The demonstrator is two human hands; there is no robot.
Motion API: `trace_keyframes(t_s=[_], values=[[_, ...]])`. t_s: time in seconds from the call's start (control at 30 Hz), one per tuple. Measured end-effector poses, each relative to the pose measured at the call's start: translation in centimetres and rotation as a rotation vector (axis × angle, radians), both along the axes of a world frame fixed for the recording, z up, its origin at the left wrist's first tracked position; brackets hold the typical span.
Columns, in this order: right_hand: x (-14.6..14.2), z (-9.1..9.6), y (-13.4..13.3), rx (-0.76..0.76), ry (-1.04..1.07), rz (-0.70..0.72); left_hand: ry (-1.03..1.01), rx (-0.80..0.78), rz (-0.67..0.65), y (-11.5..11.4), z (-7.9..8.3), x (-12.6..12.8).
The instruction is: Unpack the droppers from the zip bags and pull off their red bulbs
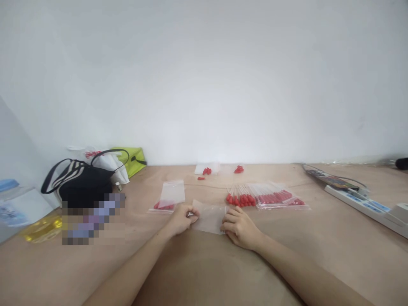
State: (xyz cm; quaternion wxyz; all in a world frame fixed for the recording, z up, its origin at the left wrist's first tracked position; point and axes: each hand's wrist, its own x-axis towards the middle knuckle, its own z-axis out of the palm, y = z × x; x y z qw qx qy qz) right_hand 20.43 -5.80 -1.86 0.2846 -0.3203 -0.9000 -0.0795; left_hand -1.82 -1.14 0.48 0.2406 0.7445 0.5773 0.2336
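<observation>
A clear plastic zip bag (208,217) is stretched between my hands just above or on the table; it looks flat. My left hand (183,219) pinches its left edge between thumb and fingers. Curled fingers of my right hand (240,227) grip its right edge. Beyond my right hand lies a row of loose droppers (241,199) with red bulbs and thin clear stems. Beside them is a pile of bagged droppers (277,197). Near my left hand, another clear bag (172,193) lies over more red bulbs (163,206).
Loose red bulbs (207,171) lie by the wall, with another small heap (239,169) to their right. A black bag (86,187), a green bag (137,161) and a yellow packet (43,227) stand at left. A power strip (366,206) and a phone (331,178) lie at right.
</observation>
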Motion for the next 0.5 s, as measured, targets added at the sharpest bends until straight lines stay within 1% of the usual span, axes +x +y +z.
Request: trace_keyframes(t_s=[0.07,0.17,0.27,0.33,0.43,0.5], values=[[0.0,0.2,-0.1,-0.019,0.011,-0.045,-0.031,0.031,0.055,0.6,0.0,-0.6],[-0.1,0.3,-0.2,-0.055,0.036,-0.107,-0.057,0.128,0.245,2.1,0.6,-2.3],[-0.2,0.0,-0.1,-0.084,0.041,-0.109,-0.018,0.21,0.442,3.6,1.3,-4.5],[-0.2,-0.2,0.0,-0.1,0.044,-0.097,0.031,0.237,0.513,4.2,1.5,-5.5],[-0.2,-0.4,0.1,-0.101,0.063,-0.093,0.1,0.253,0.558,4.1,1.4,-6.0],[-0.2,-0.4,0.0,-0.09,0.072,-0.102,0.149,0.252,0.654,3.5,1.2,-5.8]])
